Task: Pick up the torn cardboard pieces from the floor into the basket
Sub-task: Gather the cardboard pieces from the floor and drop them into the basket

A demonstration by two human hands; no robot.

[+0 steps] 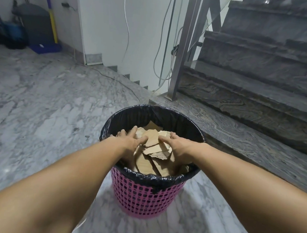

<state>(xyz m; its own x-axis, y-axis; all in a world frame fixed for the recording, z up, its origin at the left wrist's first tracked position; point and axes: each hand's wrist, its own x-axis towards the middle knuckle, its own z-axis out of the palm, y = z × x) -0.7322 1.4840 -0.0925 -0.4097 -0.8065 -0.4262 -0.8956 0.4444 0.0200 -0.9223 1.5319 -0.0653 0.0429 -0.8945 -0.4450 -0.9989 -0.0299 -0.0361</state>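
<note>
A pink mesh basket (143, 197) lined with a black bag stands on the marble floor in front of me. It is filled with several torn brown cardboard pieces (155, 147). Both my hands are inside its mouth. My left hand (130, 142) lies with spread fingers on the left of the pile. My right hand (174, 145) lies on the right of the pile, fingers curved over the cardboard. Whether either hand grips a piece or just presses on it does not show.
Dark stone stairs (267, 81) rise at the right behind a metal post (183, 49). White cables (127, 27) hang down the wall. A grey bin (36, 22), a purple-yellow stick (52, 16) and a blue dustpan (45, 48) stand far left. A small scrap (87, 136) lies on the floor.
</note>
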